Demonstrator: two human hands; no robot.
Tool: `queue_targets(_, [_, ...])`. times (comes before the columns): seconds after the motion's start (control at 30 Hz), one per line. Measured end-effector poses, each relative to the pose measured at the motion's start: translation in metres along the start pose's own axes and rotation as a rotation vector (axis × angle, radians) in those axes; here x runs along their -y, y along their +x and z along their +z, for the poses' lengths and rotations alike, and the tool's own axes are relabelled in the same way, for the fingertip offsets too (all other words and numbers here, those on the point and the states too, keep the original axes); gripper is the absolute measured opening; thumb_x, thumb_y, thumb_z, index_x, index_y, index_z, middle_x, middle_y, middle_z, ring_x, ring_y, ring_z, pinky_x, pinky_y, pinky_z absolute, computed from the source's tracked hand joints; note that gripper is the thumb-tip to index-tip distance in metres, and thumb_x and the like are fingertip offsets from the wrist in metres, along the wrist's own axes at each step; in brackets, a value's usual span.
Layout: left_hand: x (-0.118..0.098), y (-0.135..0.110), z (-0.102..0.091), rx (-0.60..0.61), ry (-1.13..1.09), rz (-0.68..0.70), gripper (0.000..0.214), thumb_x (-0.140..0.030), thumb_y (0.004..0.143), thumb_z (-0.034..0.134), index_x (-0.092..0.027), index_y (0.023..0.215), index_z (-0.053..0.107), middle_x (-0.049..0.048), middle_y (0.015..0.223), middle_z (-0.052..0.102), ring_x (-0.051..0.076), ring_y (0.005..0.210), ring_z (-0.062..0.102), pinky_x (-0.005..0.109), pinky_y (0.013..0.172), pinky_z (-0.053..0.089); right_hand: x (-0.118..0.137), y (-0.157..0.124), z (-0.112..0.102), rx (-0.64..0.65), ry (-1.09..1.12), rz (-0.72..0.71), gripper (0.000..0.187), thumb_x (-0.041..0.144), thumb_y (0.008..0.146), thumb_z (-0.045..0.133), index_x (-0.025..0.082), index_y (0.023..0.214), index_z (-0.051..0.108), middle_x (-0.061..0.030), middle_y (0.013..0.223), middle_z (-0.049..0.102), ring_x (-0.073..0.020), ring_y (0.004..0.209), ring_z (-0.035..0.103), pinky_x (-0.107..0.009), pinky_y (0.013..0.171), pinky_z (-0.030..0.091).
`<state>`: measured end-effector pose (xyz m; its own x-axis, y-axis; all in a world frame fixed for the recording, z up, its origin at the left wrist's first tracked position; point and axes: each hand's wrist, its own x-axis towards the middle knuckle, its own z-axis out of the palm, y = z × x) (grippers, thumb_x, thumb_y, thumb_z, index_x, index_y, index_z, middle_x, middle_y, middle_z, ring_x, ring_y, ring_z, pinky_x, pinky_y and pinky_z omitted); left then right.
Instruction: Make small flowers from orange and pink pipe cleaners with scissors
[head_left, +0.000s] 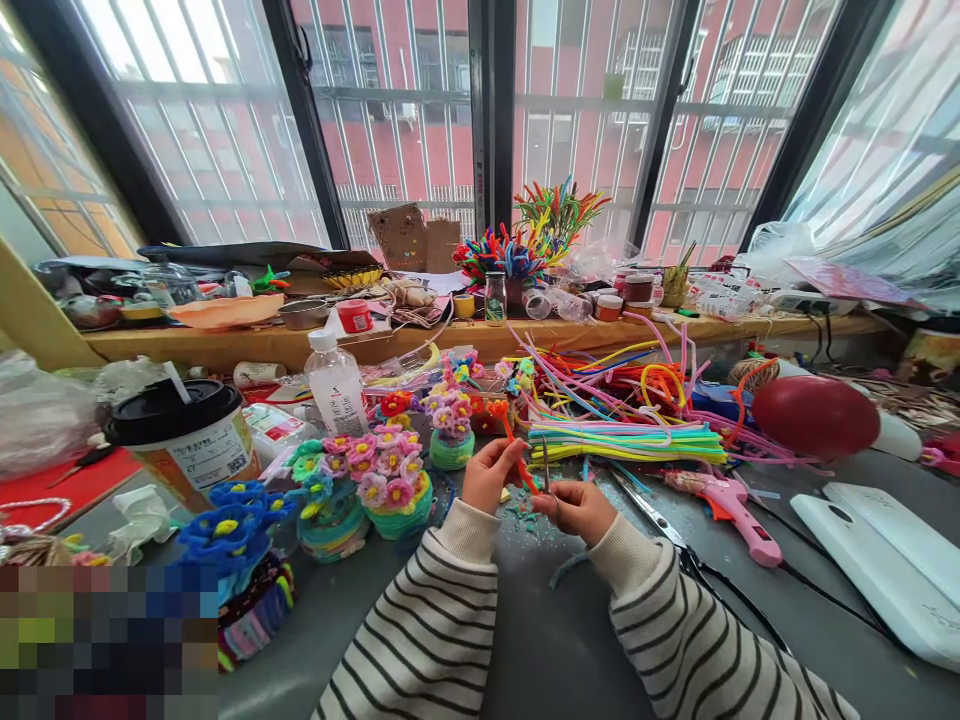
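Observation:
My left hand (491, 474) is closed in a pinch on an orange pipe cleaner (528, 474), which slants down between my two hands. An orange flower-like tip (498, 409) shows above the fingers. My right hand (579, 510) is closed around a thin, pointed metal tool (546, 466) that sticks upward; its exact kind is too small to tell. The fingertips of that hand are at the lower end of the orange pipe cleaner. Just behind the hands lies a bundle of pastel pipe cleaners (630, 442). Small clippings (529, 520) are scattered beneath them.
Pots of pipe-cleaner flowers (390, 480) and a lidded cup (187, 440) stand left, with a water bottle (334, 385) behind. To the right are large scissors (652, 510), a pink glue gun (739, 510), a white device (870, 570) and a red balloon (815, 416).

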<state>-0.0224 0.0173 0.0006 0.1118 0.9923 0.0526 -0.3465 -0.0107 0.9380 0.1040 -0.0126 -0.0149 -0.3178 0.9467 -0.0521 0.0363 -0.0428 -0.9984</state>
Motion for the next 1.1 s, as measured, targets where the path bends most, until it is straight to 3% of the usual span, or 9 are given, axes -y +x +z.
queue_targets(0.13, [-0.002,0.001,-0.002,0.093,-0.011,-0.069,0.024,-0.034,0.057,0.057,-0.012,0.066,0.058,-0.0047,0.045,0.047,0.003,0.039,0.044,0.016,0.040,0.036,0.000,0.000,-0.001,0.033,-0.001,0.011,0.034,0.047,0.052,0.056,0.013,0.053,0.051,0.0093,0.034,0.025,-0.0019,0.031,0.019,-0.019,0.032,0.011])
queue_targets(0.37, [-0.001,-0.003,0.005,0.218,-0.001,-0.093,0.027,-0.029,0.056,0.058,-0.012,0.077,0.057,0.0001,0.058,0.056,0.008,0.055,0.052,0.020,0.055,0.041,-0.002,0.002,-0.004,-0.097,-0.034,-0.067,0.038,0.051,0.056,0.051,0.013,0.055,0.053,0.0074,0.038,0.030,-0.0019,0.030,0.020,-0.019,0.031,0.011])
queue_targets(0.57, [-0.002,-0.003,0.004,0.160,0.017,-0.003,0.036,-0.026,0.052,0.062,-0.013,0.083,0.048,-0.0022,0.052,0.054,0.009,0.048,0.051,0.023,0.048,0.042,-0.004,0.002,-0.006,-0.128,-0.023,-0.074,0.040,0.054,0.059,0.046,0.015,0.053,0.048,0.0076,0.037,0.029,-0.0021,0.029,0.019,-0.019,0.030,0.012])
queue_targets(0.73, [-0.002,-0.003,0.004,0.203,-0.004,-0.010,0.042,-0.026,0.053,0.061,-0.015,0.091,0.045,-0.0033,0.051,0.052,0.008,0.047,0.050,0.021,0.048,0.040,-0.008,0.004,-0.007,-0.073,-0.073,-0.116,0.048,0.061,0.061,0.036,0.014,0.054,0.047,0.0054,0.039,0.035,-0.0023,0.029,0.021,-0.018,0.030,0.015])
queue_targets(0.97, [-0.005,-0.005,0.003,0.291,-0.015,-0.026,0.055,-0.028,0.057,0.058,-0.018,0.108,0.040,-0.0036,0.052,0.049,0.007,0.045,0.047,0.019,0.044,0.036,-0.006,-0.002,0.000,0.042,-0.296,-0.354,0.066,0.068,0.061,0.011,0.014,0.065,0.049,-0.0012,0.053,0.047,-0.0085,0.044,0.038,-0.021,0.043,0.032])
queue_targets(1.1, [-0.006,-0.007,0.003,0.323,0.015,-0.010,0.055,-0.029,0.060,0.056,-0.021,0.111,0.038,-0.0047,0.052,0.047,0.005,0.041,0.044,0.017,0.039,0.032,-0.001,-0.007,0.001,0.117,-0.419,-0.410,0.064,0.064,0.065,0.011,0.014,0.069,0.050,-0.0018,0.059,0.048,-0.0119,0.056,0.045,-0.023,0.053,0.035])
